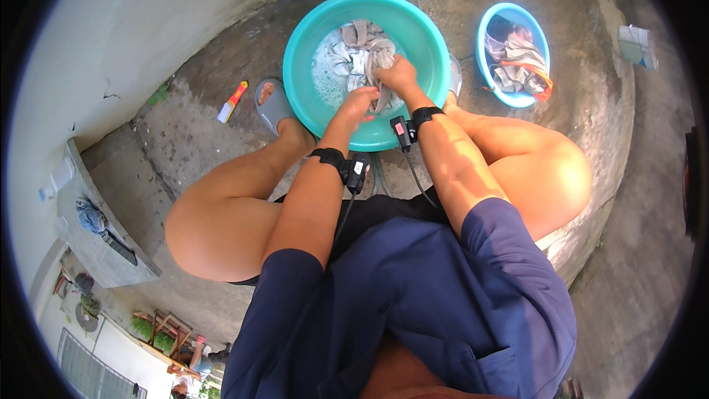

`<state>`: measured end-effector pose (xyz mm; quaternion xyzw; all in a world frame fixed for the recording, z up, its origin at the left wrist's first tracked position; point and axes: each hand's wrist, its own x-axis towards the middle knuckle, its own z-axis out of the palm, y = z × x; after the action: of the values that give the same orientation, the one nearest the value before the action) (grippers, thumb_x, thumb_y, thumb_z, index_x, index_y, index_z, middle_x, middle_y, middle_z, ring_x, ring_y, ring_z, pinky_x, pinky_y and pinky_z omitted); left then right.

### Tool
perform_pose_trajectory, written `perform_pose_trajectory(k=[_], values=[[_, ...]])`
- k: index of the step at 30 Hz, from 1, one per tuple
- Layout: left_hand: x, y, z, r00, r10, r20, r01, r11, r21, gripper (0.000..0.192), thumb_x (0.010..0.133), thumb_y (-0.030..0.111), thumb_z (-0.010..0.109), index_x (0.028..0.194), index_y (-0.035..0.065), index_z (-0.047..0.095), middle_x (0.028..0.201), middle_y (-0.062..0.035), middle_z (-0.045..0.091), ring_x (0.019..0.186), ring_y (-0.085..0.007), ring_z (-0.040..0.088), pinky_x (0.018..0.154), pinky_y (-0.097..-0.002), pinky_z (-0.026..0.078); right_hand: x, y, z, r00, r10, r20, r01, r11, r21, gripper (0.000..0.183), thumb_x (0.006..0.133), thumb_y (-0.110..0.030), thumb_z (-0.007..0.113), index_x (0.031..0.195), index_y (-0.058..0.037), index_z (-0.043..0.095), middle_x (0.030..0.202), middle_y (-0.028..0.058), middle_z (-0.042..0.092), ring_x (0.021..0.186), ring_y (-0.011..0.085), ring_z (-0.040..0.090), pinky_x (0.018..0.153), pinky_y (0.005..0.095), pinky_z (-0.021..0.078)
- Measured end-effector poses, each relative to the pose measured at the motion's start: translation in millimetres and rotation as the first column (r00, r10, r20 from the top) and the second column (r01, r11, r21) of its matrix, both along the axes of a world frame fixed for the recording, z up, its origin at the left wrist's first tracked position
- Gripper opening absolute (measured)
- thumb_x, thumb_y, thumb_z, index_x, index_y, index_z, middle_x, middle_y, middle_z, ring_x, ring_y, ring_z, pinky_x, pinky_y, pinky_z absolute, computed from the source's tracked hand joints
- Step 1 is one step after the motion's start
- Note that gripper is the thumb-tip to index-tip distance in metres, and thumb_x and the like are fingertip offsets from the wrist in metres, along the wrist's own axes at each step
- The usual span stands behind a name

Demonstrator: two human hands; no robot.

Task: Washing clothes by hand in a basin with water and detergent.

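Note:
A turquoise plastic basin [426,39] stands on the ground between my feet, with sudsy water [328,75] in it. A wet greyish-beige cloth [361,34], bunched and partly twisted, lies in the suds beside a paler white cloth [340,58]. My right hand [399,76] is closed around the beige cloth at the right of the pile. My left hand [357,106] is at the near side of the basin, its fingers against the cloth's lower end; whether they grip it is hard to see.
A scrubbing brush [232,102] with a red and yellow handle lies left of my slipper [272,105]. A blue-rimmed basin [483,55] holding clothes is at right, before a white bucket [637,47]. A concrete slab [105,255] bears a denim cloth [90,216]. Another person [191,377] sits at lower left.

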<state>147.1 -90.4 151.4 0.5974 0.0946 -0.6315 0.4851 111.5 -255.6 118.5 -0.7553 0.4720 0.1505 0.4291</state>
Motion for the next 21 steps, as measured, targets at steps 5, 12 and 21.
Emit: perform_pose_trajectory(k=[5,12,21], values=[[7,-19,33,0.597,0.674,-0.436,-0.645,0.726,0.238,0.071,0.095,0.052,0.057,0.151,0.0152,0.034,0.159,-0.0199,0.011,0.148,-0.0421,0.015,0.101,-0.0749,0.035,7,29,60,0.931,0.268,0.249,-0.13,0.878,-0.462,0.049,0.066,-0.02,0.071,0.111,-0.0028,0.069,0.097,0.0257,0.068,0.093,0.0443,0.064,0.084,0.0463,0.0534],[42,35,7,0.8,0.597,-0.057,-0.534,0.666,-0.522,0.059,0.097,0.051,0.052,0.133,0.0033,0.05,0.126,-0.0144,0.057,0.116,-0.0273,0.058,0.097,-0.0412,0.051,11,98,190,0.742,0.329,0.584,-0.322,0.939,-0.12,0.043,0.067,-0.022,0.07,0.104,0.0,0.066,0.096,0.0273,0.067,0.092,0.0444,0.064,0.081,0.0455,0.0526],[11,-64,90,0.713,0.618,-0.331,-0.698,0.669,-0.255,0.037,0.098,0.027,0.039,0.117,0.0045,0.062,0.117,-0.0174,0.066,0.103,-0.0323,0.065,0.094,-0.0482,0.052,6,20,117,0.605,-0.458,0.651,0.351,0.887,0.299,0.048,0.082,-0.032,0.067,0.116,0.0008,0.064,0.113,0.0217,0.067,0.105,0.0325,0.065,0.088,0.0432,0.0509]])
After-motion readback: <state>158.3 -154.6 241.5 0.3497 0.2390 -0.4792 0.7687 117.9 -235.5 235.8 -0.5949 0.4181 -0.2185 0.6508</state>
